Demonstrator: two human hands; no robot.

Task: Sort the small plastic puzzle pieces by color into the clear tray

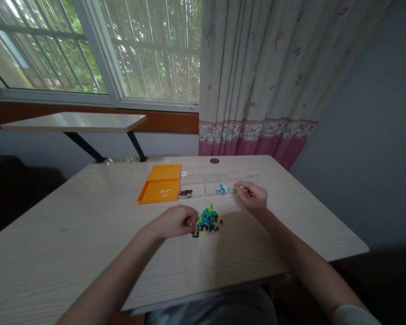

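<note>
A small pile of tiny plastic building bricks (208, 219) in green, blue, brown and yellow lies on the table. At its left edge is my left hand (179, 221), fingers curled and touching the pile; what they may hold is hidden. My right hand (253, 195) hovers at the right front compartment of a clear divided box (205, 178), thumb and fingers pinched together. Green bricks (232, 190) show beside those fingertips, and I cannot make out whether one is gripped. Blue bricks (220, 189) lie in the middle front compartment, brown bricks (186, 192) in the left one.
An open orange case (162, 174) with a few white pieces (165, 192) in it stands left of the clear box. A raised shelf (74, 121) sits at the table's back left. Behind the table (88, 216) are a window and a curtain (257, 81).
</note>
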